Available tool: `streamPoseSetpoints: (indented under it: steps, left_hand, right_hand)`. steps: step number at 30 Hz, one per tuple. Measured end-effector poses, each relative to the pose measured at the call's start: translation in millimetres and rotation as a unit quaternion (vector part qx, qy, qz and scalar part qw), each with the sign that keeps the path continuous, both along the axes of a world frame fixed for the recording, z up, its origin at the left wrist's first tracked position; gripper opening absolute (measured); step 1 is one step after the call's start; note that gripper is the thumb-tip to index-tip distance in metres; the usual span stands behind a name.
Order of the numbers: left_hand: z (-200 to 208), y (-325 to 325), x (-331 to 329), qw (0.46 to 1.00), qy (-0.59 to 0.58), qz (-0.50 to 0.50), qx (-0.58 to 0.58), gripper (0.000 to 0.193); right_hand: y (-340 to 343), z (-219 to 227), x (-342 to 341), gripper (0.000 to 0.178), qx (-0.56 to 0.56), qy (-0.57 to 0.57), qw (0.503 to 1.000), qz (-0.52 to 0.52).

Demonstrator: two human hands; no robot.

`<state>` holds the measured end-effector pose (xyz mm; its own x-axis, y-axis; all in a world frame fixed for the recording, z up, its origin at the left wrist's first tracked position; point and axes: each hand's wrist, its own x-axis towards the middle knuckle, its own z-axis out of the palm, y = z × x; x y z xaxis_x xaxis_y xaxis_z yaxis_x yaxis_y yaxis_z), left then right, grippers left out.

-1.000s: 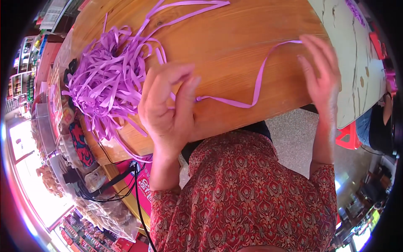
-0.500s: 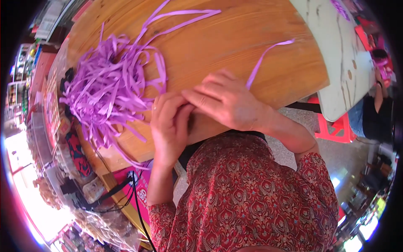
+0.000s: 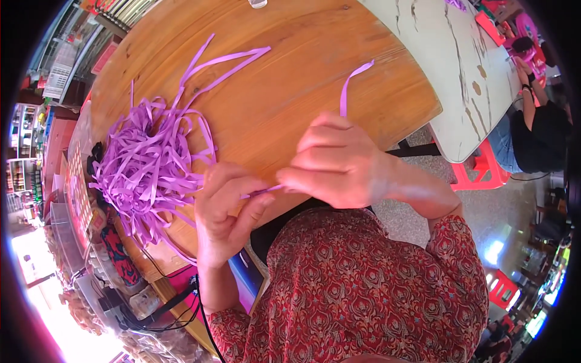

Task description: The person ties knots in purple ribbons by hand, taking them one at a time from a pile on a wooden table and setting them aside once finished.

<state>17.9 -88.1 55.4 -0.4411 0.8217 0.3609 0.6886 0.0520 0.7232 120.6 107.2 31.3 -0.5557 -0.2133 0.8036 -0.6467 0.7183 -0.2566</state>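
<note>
A short stretch of purple ribbon (image 3: 270,189) runs between my two hands, just above the table's near edge. My left hand (image 3: 225,212) pinches its left part, with the thumb below and the fingers curled over. My right hand (image 3: 339,163) is closed on the other part, its fingers folded toward the palm. Beyond my right knuckles a loose ribbon tail (image 3: 345,91) sticks out over the tabletop. Left of my left hand lies a large tangled pile of purple ribbon (image 3: 148,166), with several strands looping out of it.
The round wooden table (image 3: 290,78) meets a white marbled table (image 3: 423,36) on the right. A red stool (image 3: 484,172) stands under that table, beside a seated person (image 3: 538,133). Black cables (image 3: 181,290) and a patterned red-and-blue item (image 3: 120,254) lie at lower left.
My hands have drawn apart, and a bit of ribbon now shows between them. The whole view has shifted, so the table and pile appear displaced.
</note>
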Motion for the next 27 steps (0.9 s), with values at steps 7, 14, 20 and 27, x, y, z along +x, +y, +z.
streamPoseSetpoints:
  steps: [7,14,20,27]
  left_hand:
    - [16.8,-29.2,-20.9,0.992,0.101,0.065,0.030,0.016]
    - [1.5,-56.3,-44.3,0.991,0.043,0.121,0.025,0.013]
    - [-9.3,-70.5,-52.9,0.990,0.061,0.128,0.023,0.011]
    - [-16.3,-122.6,-66.8,0.966,-0.119,0.208,0.092,0.006]
  right_hand:
    - [95.2,-1.1,85.1,0.012,-0.463,-0.142,0.853,-0.194]
    - [205.9,-47.0,170.9,0.017,-0.501,-0.043,0.810,-0.301]
    - [232.0,-64.7,196.5,0.019,-0.579,-0.014,0.776,-0.249]
    - [233.9,-55.1,197.3,0.017,-0.576,0.018,0.771,-0.271]
